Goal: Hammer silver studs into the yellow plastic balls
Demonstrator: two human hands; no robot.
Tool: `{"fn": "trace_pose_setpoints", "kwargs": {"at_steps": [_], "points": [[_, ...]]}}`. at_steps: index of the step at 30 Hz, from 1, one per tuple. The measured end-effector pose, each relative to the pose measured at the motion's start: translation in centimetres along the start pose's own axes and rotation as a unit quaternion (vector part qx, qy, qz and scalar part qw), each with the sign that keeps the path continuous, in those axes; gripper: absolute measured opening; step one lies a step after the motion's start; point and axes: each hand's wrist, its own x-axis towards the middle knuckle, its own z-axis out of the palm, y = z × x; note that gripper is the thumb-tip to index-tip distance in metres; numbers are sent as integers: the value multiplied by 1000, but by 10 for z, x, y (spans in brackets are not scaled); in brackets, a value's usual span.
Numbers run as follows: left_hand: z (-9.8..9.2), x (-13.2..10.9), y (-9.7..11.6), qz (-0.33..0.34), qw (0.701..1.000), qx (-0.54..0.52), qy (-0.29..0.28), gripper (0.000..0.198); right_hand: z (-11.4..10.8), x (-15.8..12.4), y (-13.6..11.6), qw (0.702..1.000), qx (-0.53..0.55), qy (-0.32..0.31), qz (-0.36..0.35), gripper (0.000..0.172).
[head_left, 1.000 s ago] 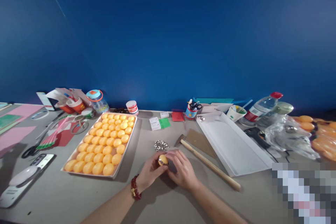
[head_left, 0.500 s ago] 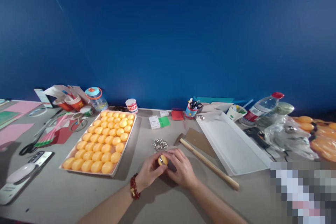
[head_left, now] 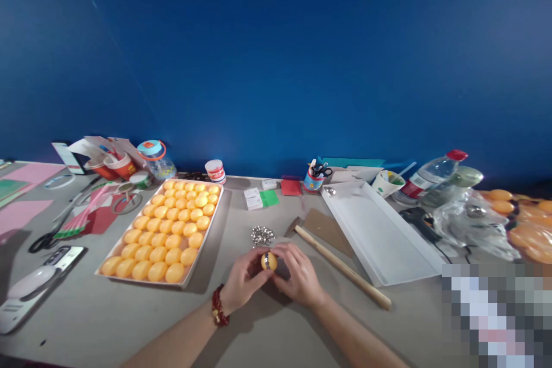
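Observation:
In front of me at the table's middle, an orange ball [head_left: 269, 261] like a ping-pong ball carries a strip of shiny silver bits across its face. My left hand [head_left: 241, 284], with a red bead bracelet at the wrist, has thumb and fingers closed on the ball's left side. From the right, my right hand [head_left: 298, 277] curves round the same ball, its fingertips at the ball's upper and lower right. A pile of small silver metal pieces [head_left: 262, 235] lies just beyond my fingers. The ball's underside is hidden.
Rows of orange balls fill a shallow box [head_left: 206, 234] to the left. On the right lie a wooden-handled hammer [head_left: 340, 264], a brown card [head_left: 330, 231] and a white tray [head_left: 383, 236]. Small white boxes [head_left: 253, 199] and a pen cup [head_left: 313, 181] stand farther back.
The ball has turned slightly between my fingers, so its silver strip faces me more upright. Both hands keep nearly the same place; the view has shifted a little.

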Motion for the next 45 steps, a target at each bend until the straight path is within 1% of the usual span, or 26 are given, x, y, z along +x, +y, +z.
{"fn": "trace_pose_setpoints", "kwargs": {"at_steps": [8, 14, 18, 22, 24, 27, 29, 33, 38, 45], "points": [[1, -1, -2, -6, 1000, 8, 2, 36, -2, 3, 1, 1000, -4, -9, -9, 43], [1, 0, -8, 15, 999, -36, 16, 43, -2, 3, 2, 1000, -2, -4, 1, 35], [0, -1, -3, 13, 999, -27, 20, 36, -3, 3, 1, 1000, 2, 4, 4, 34], [-1, 1, 5, 1, 1000, 2, 7, 32, -4, 4, 1, 1000, 3, -9, 12, 40], [0, 1, 6, 0, 1000, -7, 8, 34, -5, 4, 0, 1000, 0, -15, 13, 41], [1, 1, 3, -1, 999, -43, 13, 41, -5, 5, -1, 1000, 4, -9, 11, 37], [1, 0, 1, -3, 998, -56, 18, 43, -5, 5, -1, 1000, 12, -4, 16, 34], [1, -1, 4, -15, 998, -47, 29, 38, -4, 3, -1, 999, 12, -8, 43, 32], [0, 0, 11, -16, 999, -38, 15, 34, -4, 1, -1, 999, 11, -6, 46, 32], [-2, 0, 7, -18, 999, -11, 25, 34, -2, 1, 0, 999, 14, -18, 47, 34]]}}
